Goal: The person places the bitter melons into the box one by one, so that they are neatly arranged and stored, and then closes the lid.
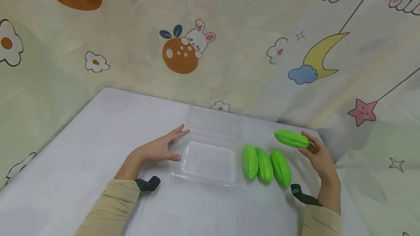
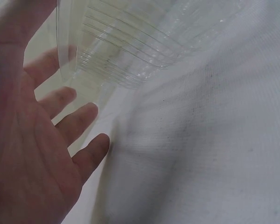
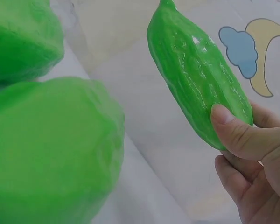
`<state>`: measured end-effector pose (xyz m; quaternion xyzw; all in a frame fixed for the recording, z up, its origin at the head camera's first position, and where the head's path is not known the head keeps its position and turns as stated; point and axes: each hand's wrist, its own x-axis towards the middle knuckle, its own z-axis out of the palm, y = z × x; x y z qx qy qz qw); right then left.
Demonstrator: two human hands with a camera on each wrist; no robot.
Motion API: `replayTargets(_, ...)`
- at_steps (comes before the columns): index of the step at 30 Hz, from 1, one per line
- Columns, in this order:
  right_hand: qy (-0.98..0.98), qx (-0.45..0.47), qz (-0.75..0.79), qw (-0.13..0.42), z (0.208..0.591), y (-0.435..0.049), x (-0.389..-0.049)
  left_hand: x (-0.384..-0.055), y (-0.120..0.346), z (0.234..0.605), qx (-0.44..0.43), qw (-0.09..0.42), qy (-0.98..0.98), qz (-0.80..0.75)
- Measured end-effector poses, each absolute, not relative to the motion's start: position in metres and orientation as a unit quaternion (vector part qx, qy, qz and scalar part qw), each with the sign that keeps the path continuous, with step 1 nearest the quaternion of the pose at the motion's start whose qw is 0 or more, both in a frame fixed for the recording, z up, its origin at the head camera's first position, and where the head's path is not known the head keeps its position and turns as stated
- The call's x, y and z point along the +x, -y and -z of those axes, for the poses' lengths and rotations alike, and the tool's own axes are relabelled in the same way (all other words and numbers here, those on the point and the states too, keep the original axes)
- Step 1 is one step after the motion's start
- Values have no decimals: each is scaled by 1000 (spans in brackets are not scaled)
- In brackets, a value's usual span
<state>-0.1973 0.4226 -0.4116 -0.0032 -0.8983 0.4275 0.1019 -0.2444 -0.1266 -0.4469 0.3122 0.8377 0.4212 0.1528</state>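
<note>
My right hand (image 1: 322, 160) pinches one end of a bright green, ridged bitter melon (image 3: 198, 70) between thumb and fingers, raised above the table's right side. Three similar bitter melons (image 1: 265, 165) lie side by side just left of that hand. A clear plastic clamshell box (image 1: 208, 182) stands left of them, its lid (image 1: 214, 118) folded open toward the back. At the box's left edge is my left hand (image 1: 160, 149), fingers spread and thumb apart, gripping nothing. Whether its fingertips touch the plastic, I cannot tell.
A white-covered table (image 1: 82, 156) carries everything. Behind it and at the right hangs a cartoon-printed cloth (image 1: 131, 46). Each wrist wears a black device, such as the left wrist device (image 1: 148, 184).
</note>
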Motion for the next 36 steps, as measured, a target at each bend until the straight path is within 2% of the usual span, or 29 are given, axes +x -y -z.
replayTargets(18,925,-23,-368,90,403,-411,-199,-245,124,448,312,163,-839,-416)
replayTargets(36,935,27,-337,104,393,-391,-203,-243,123,444,301,168,-847,-404)
